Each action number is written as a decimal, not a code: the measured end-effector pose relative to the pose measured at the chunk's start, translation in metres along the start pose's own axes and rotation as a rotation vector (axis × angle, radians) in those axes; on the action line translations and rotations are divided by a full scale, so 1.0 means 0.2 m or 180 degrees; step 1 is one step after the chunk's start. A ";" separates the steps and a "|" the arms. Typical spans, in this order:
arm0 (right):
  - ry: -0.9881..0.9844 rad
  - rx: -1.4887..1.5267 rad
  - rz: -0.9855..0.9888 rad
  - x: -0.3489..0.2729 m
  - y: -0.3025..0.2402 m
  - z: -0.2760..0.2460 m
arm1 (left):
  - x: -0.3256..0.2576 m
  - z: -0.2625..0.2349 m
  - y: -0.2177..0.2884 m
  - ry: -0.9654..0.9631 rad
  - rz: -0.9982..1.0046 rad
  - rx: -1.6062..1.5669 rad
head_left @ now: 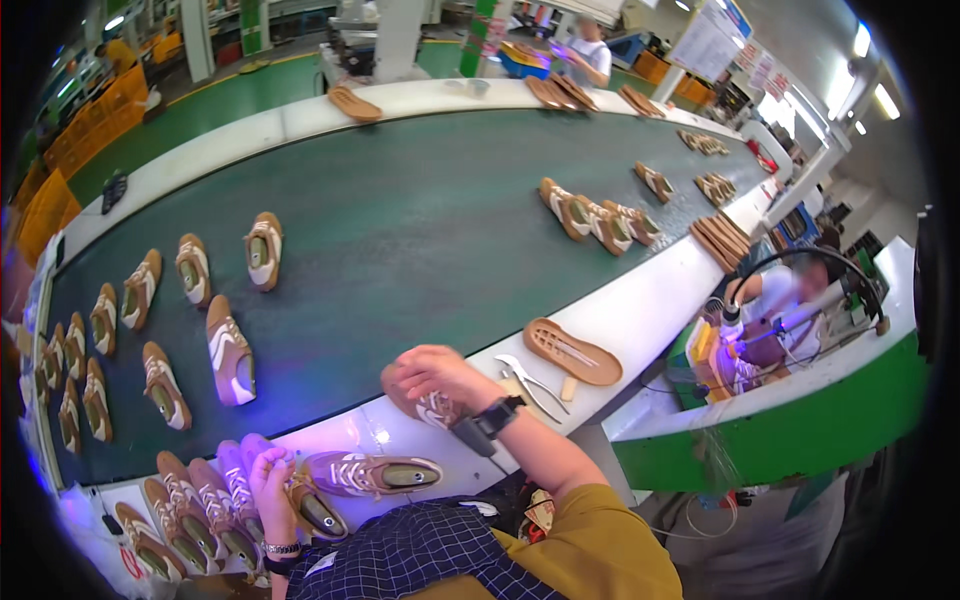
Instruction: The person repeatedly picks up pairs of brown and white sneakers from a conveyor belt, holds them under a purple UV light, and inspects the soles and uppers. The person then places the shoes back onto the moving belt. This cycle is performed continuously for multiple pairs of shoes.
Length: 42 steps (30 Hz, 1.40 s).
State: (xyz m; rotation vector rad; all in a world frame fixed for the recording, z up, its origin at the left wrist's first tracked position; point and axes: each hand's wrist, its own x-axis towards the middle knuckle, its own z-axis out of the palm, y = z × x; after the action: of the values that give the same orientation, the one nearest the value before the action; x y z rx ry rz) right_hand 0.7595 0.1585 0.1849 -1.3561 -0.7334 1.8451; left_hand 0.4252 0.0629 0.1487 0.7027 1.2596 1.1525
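My left hand [270,482] is closed at the front of a brown sneaker [318,512], whose toe it covers; the exact grip is partly hidden. Beside it, another brown sneaker with white laces [370,473] lies on the white ledge, its toe to the left. My right hand [438,374], with a dark band at the wrist, is curled over the toe and laces of a brown sneaker [432,408] at the belt's near edge. To the right of that hand lie metal pliers [532,383] and a tan sole [572,350].
A dark green conveyor belt [390,210] carries several sneakers, spread at left and far right. More sneakers [185,500] line the ledge at lower left, some under purple light. Stacked soles [720,240] rest on the right ledge. A person [775,300] sits beside a green-sided machine [780,410].
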 end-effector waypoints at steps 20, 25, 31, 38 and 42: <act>0.4053 -0.2677 -0.0551 0.10 -0.68 -1.84 | 0.03 0.43 -0.16 -0.1181 -0.0127 0.3379; 0.4175 -0.3113 -0.0991 0.38 -0.85 -2.07 | 0.04 0.51 -0.14 -0.0893 -0.0411 0.3457; 0.4338 -0.3687 -0.0705 0.65 -0.99 -2.29 | 0.04 0.58 -0.13 -0.0535 -0.0471 0.3417; 0.4199 -0.4371 0.0509 0.72 -1.09 -2.09 | 0.03 0.60 -0.14 -0.0510 -0.0337 0.3699; 0.3390 -0.4040 0.0518 0.65 -1.10 -2.20 | 0.05 0.57 -0.16 -0.0576 -0.0217 0.3733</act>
State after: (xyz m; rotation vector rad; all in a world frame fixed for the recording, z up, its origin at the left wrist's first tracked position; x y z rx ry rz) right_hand 1.2041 0.4050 0.1612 -2.8278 -1.1929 0.3039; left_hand 0.5426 0.0820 0.1414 1.5463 1.7351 0.1690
